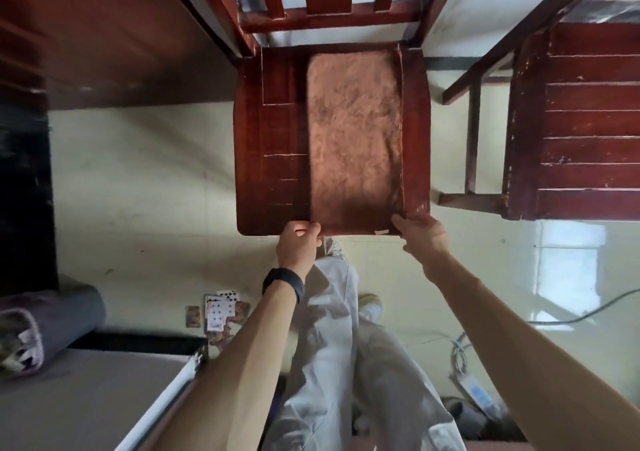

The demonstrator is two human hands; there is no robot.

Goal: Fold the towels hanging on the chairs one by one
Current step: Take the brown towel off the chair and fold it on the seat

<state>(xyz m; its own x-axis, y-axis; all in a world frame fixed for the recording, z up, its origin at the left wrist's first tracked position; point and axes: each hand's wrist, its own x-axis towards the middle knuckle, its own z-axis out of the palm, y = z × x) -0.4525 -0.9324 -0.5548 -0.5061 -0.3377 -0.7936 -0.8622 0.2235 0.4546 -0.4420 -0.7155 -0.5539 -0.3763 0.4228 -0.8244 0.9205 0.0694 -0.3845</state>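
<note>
The left hand [298, 241] is pinching the towel's [353, 132] near-left corner with curled fingers, and the right hand [423, 235] is gripping its near-right corner. The towel is lying flat as a strip on the chair [270, 132] seat, toward its right side.

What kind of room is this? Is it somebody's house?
Probably a room in someone's home, though I can't be sure. There is a wooden chair with a brown towel laid on its seat, a second chair beside it, and playing cards scattered on the pale floor.
</note>
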